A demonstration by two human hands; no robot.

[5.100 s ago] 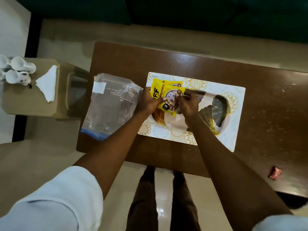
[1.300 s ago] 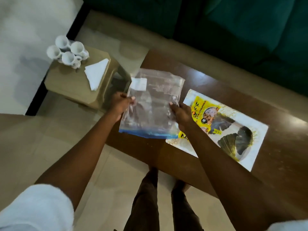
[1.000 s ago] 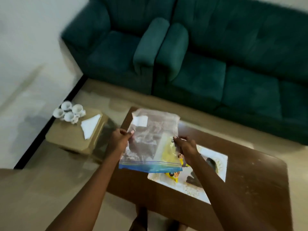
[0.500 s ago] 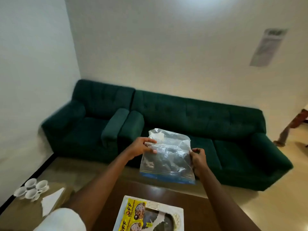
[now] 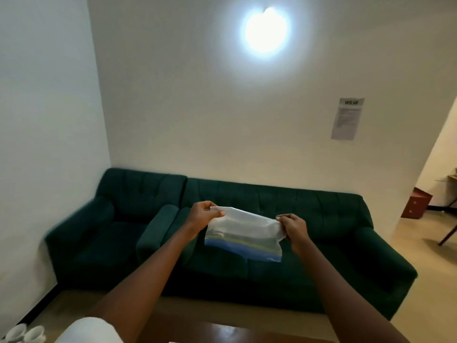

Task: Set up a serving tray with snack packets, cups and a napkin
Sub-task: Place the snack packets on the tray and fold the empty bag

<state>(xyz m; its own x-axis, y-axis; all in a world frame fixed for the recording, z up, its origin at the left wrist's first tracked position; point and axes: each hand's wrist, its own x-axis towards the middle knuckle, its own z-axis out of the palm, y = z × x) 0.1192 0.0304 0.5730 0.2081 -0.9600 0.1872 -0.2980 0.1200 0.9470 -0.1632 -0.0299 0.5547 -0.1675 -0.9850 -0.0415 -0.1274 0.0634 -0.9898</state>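
I hold a clear plastic zip bag (image 5: 243, 231) with a blue strip along its lower edge out in front of me, in the air before the sofa. My left hand (image 5: 203, 215) pinches its upper left corner and my right hand (image 5: 293, 227) pinches its upper right corner. The bag hangs stretched between the two hands. Two white cups (image 5: 23, 333) show at the bottom left corner. The tray, the snack packets and the napkin are out of view.
A dark green sofa (image 5: 309, 226) and a matching armchair (image 5: 116, 226) stand against the white wall. The brown table's far edge (image 5: 222, 331) shows at the bottom. A paper notice (image 5: 347, 118) hangs on the wall; a doorway opens at the right.
My view has tilted up from the table to the wall and sofa. Both hands have lifted the bag higher and now hold it by its top corners, stretched wide.
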